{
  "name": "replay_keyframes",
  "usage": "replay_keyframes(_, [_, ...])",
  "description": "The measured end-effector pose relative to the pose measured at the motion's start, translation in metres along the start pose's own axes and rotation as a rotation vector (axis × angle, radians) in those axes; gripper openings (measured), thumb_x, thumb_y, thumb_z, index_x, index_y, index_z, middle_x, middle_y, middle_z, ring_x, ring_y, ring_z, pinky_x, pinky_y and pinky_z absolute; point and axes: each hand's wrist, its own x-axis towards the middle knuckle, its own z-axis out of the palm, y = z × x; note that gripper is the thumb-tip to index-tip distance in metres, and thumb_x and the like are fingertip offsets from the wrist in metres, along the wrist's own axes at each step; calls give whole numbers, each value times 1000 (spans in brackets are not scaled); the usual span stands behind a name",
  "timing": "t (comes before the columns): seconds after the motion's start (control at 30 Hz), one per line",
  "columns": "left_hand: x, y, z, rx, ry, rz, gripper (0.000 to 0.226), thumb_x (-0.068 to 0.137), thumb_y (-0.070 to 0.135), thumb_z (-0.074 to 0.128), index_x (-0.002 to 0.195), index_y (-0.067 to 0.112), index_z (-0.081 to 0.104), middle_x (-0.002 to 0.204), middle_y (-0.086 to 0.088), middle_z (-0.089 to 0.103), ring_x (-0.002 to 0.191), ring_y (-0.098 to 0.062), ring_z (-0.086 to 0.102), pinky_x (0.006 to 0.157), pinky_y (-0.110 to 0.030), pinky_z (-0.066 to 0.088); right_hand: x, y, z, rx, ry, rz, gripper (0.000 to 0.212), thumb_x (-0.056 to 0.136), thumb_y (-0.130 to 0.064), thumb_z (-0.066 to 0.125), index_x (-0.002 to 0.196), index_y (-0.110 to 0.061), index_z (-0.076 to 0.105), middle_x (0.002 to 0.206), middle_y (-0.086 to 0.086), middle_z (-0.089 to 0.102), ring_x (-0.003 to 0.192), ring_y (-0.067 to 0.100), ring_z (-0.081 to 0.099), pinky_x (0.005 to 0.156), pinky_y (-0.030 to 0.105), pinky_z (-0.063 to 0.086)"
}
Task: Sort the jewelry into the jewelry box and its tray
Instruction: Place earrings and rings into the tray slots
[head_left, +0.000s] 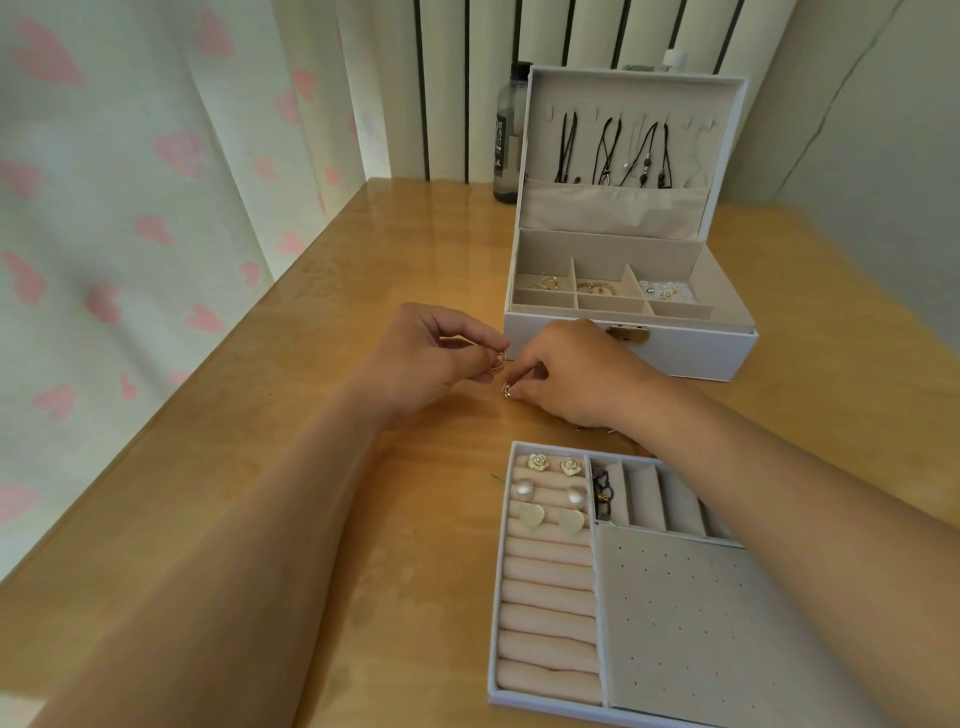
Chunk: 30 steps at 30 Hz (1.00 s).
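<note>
While both forearms stretch out over the table (311, 322), the tray (519, 696) lies nearest, below and behind the right hand and partly under its forearm. Its left side is a column of padded rolls; the top rows hold two rose earrings (538, 461), two pearl studs (524, 488) and two heart earrings (531, 515). Just right of them a dark chain (602, 493) sits in the first of several narrow slots, and a panel with small holes (685, 623) fills the space below the slots.

Past the tray the hands nearly meet. The left hand (431, 358) has its thumb and curled fingers pinched on a small gold hoop (500, 360), held up off the table. The right hand (576, 374), just beside and slightly lower, pinches a second gold hoop (507, 389) between thumb and forefinger; whether that hoop touches the table is unclear. A few small pieces peek out under the right wrist, too hidden to name.

Right behind the right hand stands the jewelry box (675, 353), open, with a brass clasp (628, 332) on its front. Gold pieces (545, 283) lie in its two left compartments and tiny studs (667, 291) in the right one. Dark cord necklaces (613, 150) hang inside the raised lid. Beyond the box, to its left, stands a dark bottle (506, 135), and a heart-print curtain (130, 208) hangs far left of the left hand
</note>
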Motion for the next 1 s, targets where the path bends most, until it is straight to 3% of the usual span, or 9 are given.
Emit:
replay_keyframes(0.1, [-1, 1, 0, -28, -17, 10, 18, 84, -14, 67, 91, 0, 76, 80, -15, 74, 74, -23, 70, 79, -34, 61, 2, -1, 0, 14, -14, -15, 13, 90, -33, 70, 101, -32, 77, 76, -19, 54, 78, 6, 54, 71, 27, 42])
replay_keyframes(0.23, [-1, 1, -2, -91, -31, 20, 20, 81, -17, 68, 91, 0, 74, 79, -11, 73, 73, -20, 67, 73, -31, 58, -2, -3, -4, 89, 50, 2, 2, 86, -26, 73, 88, -25, 74, 81, -14, 60, 86, 11, 62, 73, 27, 47])
replay_keyframes(0.3, [-2, 0, -3, -108, -41, 18, 21, 80, -17, 69, 91, 1, 74, 79, -10, 73, 73, -20, 65, 71, -30, 57, -12, -3, -11, 215, 100, 50, 4, 85, -24, 76, 84, -24, 72, 81, -10, 66, 80, 9, 64, 71, 28, 51])
replay_keyframes(0.43, [-8, 7, 2, -166, -104, 15, 21, 80, -18, 69, 91, -1, 72, 77, -7, 73, 70, -17, 66, 69, -29, 57, -47, -6, -24, 567, 106, 125, 18, 86, -15, 76, 101, -26, 74, 78, -1, 72, 65, 6, 63, 67, 25, 53])
replay_keyframes(0.57, [-17, 23, 6, -217, -203, 26, 26, 81, -20, 65, 97, -1, 72, 82, -14, 68, 74, -24, 67, 69, -32, 57, -85, -10, -32, 743, 121, 171, 16, 87, -7, 73, 99, -18, 76, 83, 11, 74, 75, 23, 71, 67, 33, 55])
replay_keyframes(0.67, [-23, 41, 13, -193, -275, 49, 29, 83, -19, 65, 98, 3, 75, 83, -16, 68, 74, -25, 67, 66, -32, 56, -104, -11, -36, 803, 142, 203, 12, 87, -4, 73, 97, -10, 71, 77, 12, 74, 72, 28, 69, 57, 33, 55])
replay_keyframes(0.9, [-54, 61, 13, -195, -308, 44, 24, 83, -19, 64, 87, 1, 76, 85, -22, 70, 77, -26, 68, 73, -31, 56, -126, -23, -43, 936, 191, 209, 13, 85, 2, 73, 93, 0, 64, 78, 18, 74, 68, 22, 70, 57, 31, 57])
replay_keyframes(1.0, [-70, 63, 12, -208, -301, 8, 11, 77, -2, 73, 84, 5, 78, 89, -24, 70, 78, -25, 68, 75, -31, 56, -131, -29, -39, 985, 194, 202, 12, 83, 6, 73, 89, -1, 65, 77, 21, 73, 65, 23, 70, 59, 28, 57])
